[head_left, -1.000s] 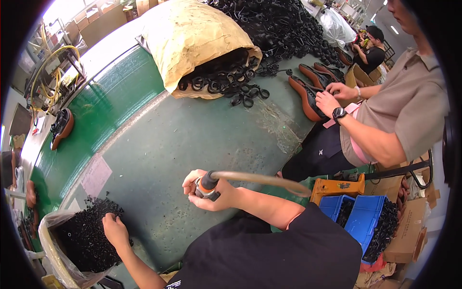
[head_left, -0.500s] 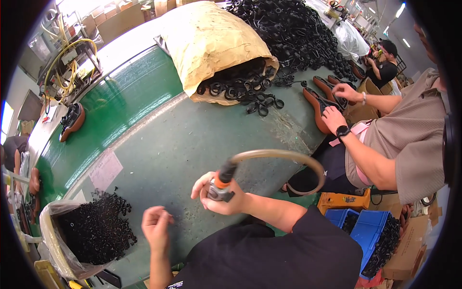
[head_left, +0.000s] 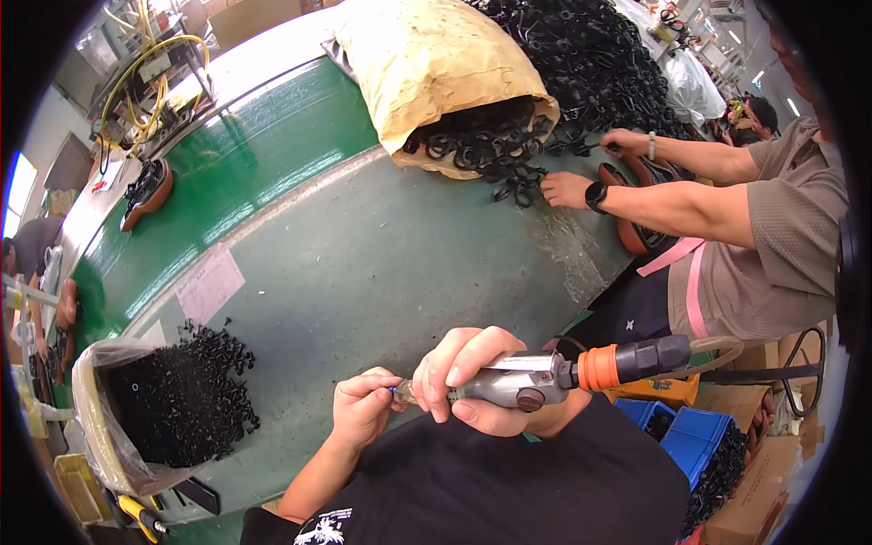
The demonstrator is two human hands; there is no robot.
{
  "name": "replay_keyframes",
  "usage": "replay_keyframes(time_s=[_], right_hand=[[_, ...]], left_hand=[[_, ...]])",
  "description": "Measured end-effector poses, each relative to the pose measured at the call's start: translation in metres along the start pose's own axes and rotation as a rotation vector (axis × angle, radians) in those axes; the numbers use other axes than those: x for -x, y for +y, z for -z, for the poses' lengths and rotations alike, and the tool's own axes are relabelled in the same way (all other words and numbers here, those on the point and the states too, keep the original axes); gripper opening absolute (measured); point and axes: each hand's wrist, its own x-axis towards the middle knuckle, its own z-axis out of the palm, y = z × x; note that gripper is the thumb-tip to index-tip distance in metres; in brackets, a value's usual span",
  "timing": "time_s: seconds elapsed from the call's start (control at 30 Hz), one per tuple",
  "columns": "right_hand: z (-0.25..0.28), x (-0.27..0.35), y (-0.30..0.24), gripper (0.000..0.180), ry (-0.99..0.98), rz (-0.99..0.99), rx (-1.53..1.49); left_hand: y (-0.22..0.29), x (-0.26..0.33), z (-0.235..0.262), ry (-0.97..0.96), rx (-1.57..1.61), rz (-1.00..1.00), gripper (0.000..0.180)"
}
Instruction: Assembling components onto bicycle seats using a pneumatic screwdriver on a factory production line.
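Note:
My right hand (head_left: 465,371) is wrapped round a silver air screwdriver (head_left: 518,380), held nearly level in front of my chest. Its orange collar and black hose end point right, and its tip points left. At that tip my left hand (head_left: 361,407) is closed in a pinch. A speck of blue shows by the fingertips, but what they hold is too small to make out. Left of my hands, small black screws (head_left: 182,400) spill from a clear plastic bag lining a container (head_left: 86,400) onto the green table (head_left: 336,263).
A paper sack (head_left: 436,64) of black rings lies beyond, beside a large black heap (head_left: 590,73). At right a co-worker's hands (head_left: 568,191) reach to the rings and brown-soled shoe parts (head_left: 631,232). Another sole (head_left: 150,195) sits far left. Blue bins (head_left: 695,445) stand lower right.
The screwdriver has swung from upright to level, its tip now at my left fingers. My left hand has moved right and up. The co-worker's hands have shifted toward the black rings.

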Motion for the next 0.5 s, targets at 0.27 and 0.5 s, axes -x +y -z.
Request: replay_keyframes(time_s=[0.27,0.5], right_hand=[[0.0,0.002,-0.004,0.03,-0.064,-0.108,-0.006],[0.005,0.002,-0.003,0.029,-0.029,0.052,0.085]], left_hand=[[0.004,0.01,0.013,-0.111,0.135,0.251,0.027],[0.027,-0.003,0.023,0.039,-0.684,-0.214,0.045]])
